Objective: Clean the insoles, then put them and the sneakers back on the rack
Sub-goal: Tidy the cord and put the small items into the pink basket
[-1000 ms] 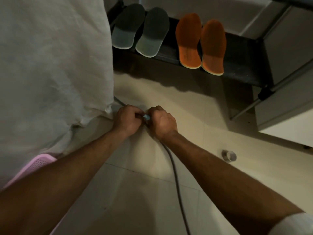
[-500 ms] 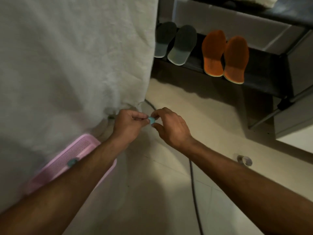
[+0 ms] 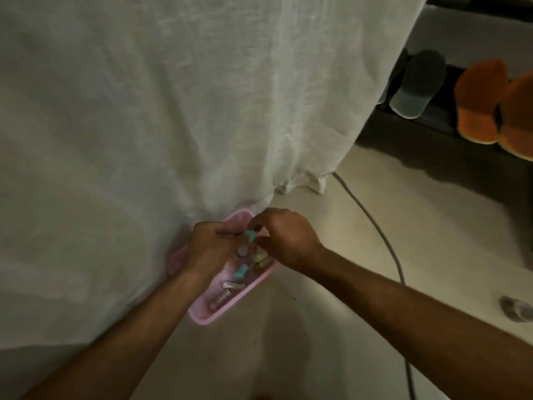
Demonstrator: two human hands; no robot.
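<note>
Two bare hands met over a pink plastic basket (image 3: 230, 308) on a pale tiled floor (image 3: 331, 342), at the hem of a white curtain (image 3: 187, 96) that filled the left and far part of the scene. The right hand (image 3: 285, 241) pinched a small teal piece (image 3: 250, 235) between thumb and curled fingertips, its grip closed on that piece just above the basket's far end. The left hand (image 3: 215, 246) lay close beside it over the basket, palm partly turned up and fingers toward the same teal piece; whether its grip actually held the piece could not be told through the blur. Inside the basket lay a second teal item (image 3: 241, 272), a few small clear pieces (image 3: 225, 295) and a pale crumpled lump (image 3: 261, 256), none sharp enough to identify.

The task's insoles stood well apart from the hands, at the far right: a grey pair (image 3: 418, 85), partly hidden by the curtain's edge, and an orange pair (image 3: 484, 102) cut off by the frame, all leaning on the dark lower shelf of a rack (image 3: 432, 119). No sneakers appeared in the frame.

A grey cable (image 3: 375, 226) ran from the curtain's hem across the floor toward the near right, passing under the right forearm. A small clear roll of tape (image 3: 516, 308) lay on the tiles at the right edge.
</note>
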